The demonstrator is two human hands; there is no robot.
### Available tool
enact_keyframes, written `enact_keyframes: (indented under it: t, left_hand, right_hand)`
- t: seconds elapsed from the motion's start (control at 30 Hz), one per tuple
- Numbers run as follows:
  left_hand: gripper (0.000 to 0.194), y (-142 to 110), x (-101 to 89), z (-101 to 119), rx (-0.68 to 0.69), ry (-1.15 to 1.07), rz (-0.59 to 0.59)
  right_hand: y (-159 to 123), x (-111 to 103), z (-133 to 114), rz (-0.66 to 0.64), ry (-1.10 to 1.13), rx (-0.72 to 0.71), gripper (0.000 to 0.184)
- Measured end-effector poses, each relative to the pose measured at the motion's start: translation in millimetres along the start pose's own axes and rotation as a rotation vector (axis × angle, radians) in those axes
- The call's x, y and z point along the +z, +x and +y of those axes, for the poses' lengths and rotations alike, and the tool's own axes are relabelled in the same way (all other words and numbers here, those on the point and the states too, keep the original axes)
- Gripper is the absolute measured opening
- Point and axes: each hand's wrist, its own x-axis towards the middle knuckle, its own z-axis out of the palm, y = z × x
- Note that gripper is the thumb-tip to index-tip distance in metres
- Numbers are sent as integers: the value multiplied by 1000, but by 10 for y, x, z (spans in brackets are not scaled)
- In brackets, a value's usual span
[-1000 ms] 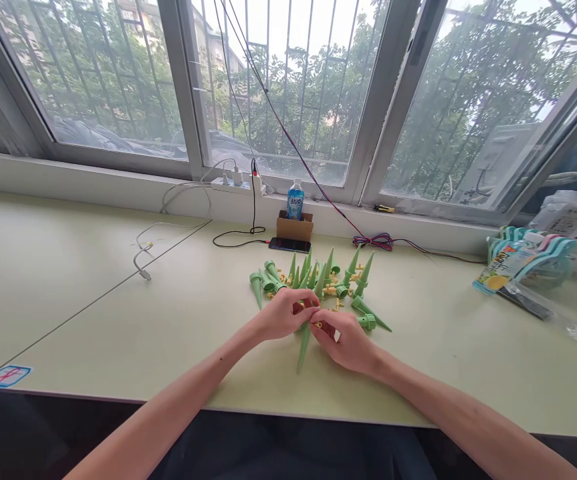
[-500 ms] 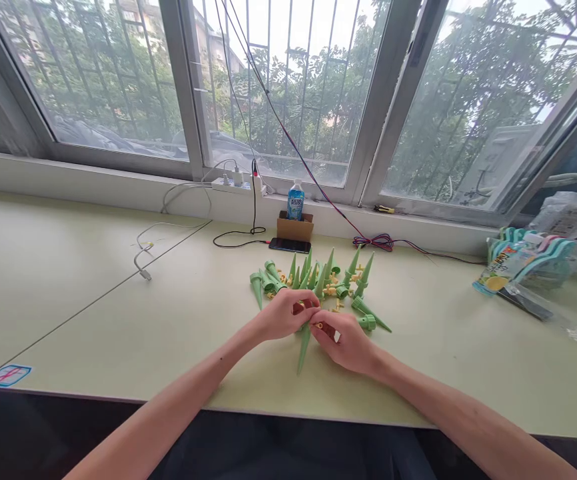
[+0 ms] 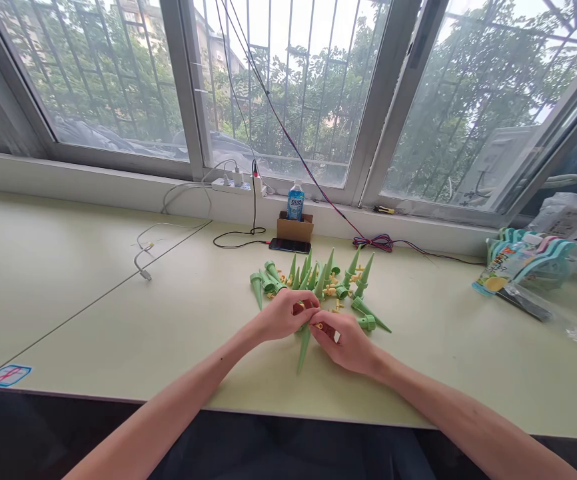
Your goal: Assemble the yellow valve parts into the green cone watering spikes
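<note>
My left hand [image 3: 288, 313] is closed around the top of a green plastic watering spike [image 3: 304, 350], whose tapered point slants down toward the table's front edge. Pressed close against it, my right hand [image 3: 344, 339] pinches a small yellow valve piece [image 3: 319, 326] at the spike's upper end. The fingers hide where the two parts meet. Just beyond my hands lie several more green spikes [image 3: 364, 279], some standing point up and others lying down. Small yellow valve pieces [image 3: 337, 305] are scattered among them.
A phone [image 3: 290, 245] on a cable lies before a cardboard box [image 3: 294, 228] and a blue-labelled bottle [image 3: 296, 202]. Bundled wire [image 3: 376, 241] runs along the sill. Snack pouch [image 3: 496, 273] and teal items [image 3: 551, 257] are at right; a white cable [image 3: 143, 272] lies left.
Both hands keep almost the same grip and place. At the far right edge, a small blurred pinkish and teal shape has come into view.
</note>
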Motion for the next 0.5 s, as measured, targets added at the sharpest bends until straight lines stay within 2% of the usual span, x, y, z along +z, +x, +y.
enact_keyframes:
  t: [0.5]
  left_hand:
    - [18,-4,-1,-22,18,-7,-4]
  right_hand:
    - [-3,0,9,-2,3,-4,13]
